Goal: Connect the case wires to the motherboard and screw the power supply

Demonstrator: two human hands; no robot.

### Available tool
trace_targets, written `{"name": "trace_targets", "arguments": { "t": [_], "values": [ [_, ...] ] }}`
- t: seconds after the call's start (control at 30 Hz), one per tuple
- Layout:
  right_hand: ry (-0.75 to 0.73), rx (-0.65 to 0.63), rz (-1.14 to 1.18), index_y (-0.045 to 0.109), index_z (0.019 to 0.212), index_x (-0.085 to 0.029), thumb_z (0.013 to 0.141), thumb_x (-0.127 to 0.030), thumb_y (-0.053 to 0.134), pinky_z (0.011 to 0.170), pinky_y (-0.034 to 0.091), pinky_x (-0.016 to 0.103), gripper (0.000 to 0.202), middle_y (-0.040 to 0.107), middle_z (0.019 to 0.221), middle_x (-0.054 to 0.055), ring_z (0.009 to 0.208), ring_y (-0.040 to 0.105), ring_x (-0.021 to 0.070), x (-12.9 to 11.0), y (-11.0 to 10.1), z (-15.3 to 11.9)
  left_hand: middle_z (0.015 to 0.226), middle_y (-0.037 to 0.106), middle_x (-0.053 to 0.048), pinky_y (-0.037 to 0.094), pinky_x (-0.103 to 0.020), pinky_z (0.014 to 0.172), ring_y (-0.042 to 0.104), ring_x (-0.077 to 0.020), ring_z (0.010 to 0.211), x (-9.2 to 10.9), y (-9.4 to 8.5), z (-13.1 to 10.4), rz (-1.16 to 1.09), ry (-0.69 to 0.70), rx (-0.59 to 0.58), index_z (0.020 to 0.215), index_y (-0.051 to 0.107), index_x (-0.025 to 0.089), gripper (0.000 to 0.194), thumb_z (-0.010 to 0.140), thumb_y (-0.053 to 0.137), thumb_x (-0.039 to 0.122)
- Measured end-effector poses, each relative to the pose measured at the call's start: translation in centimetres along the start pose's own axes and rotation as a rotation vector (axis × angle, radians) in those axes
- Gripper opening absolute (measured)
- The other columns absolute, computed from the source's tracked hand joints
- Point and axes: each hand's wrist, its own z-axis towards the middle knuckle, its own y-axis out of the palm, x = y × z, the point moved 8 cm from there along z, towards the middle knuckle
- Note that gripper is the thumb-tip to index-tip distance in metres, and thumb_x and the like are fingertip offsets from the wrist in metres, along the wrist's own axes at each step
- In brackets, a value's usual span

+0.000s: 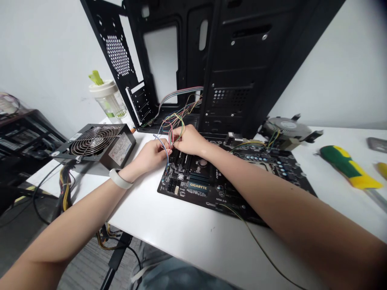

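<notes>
Thin coloured wires (pixel 171 125) run out of the open black computer case (pixel 236 64) to my hands. My left hand (pixel 152 155), with a pale band on its wrist, pinches some of them beside the motherboard's left edge. Touching the same bundle from the right, my right hand (pixel 189 140) has its fingers closed on the wires above the board's upper left corner. The black motherboard (pixel 198 186), marked GIGABYTE, lies flat on the white table. A blue wire reaches down to its left edge. The fingertips partly hide the wire ends.
A power supply (pixel 121 151) with a round fan grille sits at the left, its cables hanging off the table (pixel 145 209). Behind it stands a lidded cup (pixel 110 100). On the right are a cooler fan (pixel 284 129) and a green-yellow screwdriver (pixel 347 167).
</notes>
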Motion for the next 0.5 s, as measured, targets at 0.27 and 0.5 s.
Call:
{"name": "trace_targets", "arguments": {
  "t": [0.27, 0.5],
  "values": [
    [-0.006, -0.002, 0.012, 0.068, 0.066, -0.013, 0.061, 0.000, 0.053, 0.061, 0.038, 0.020, 0.021, 0.064, 0.064, -0.001, 0.060, 0.053, 0.0094, 0.22, 0.02, -0.03, 0.061, 0.050, 0.002, 0.036, -0.025, 0.062, 0.045, -0.0132, 0.061, -0.01, -0.02, -0.18, 0.046, -0.016, 0.009, 0.065, 0.050, 0.017, 0.017, 0.077, 0.058, 0.026],
    [-0.023, -0.004, 0.002, 0.067, 0.066, -0.012, 0.062, 0.000, 0.052, 0.062, 0.038, 0.020, 0.020, 0.063, 0.065, -0.001, 0.061, 0.052, 0.0092, 0.10, 0.11, 0.04, 0.061, 0.053, 0.001, 0.036, -0.024, 0.062, 0.046, -0.0137, 0.062, -0.11, -0.09, -0.13, 0.031, -0.019, 0.001, 0.066, 0.052, 0.017, 0.016, 0.075, 0.059, 0.028]
  ]
}}
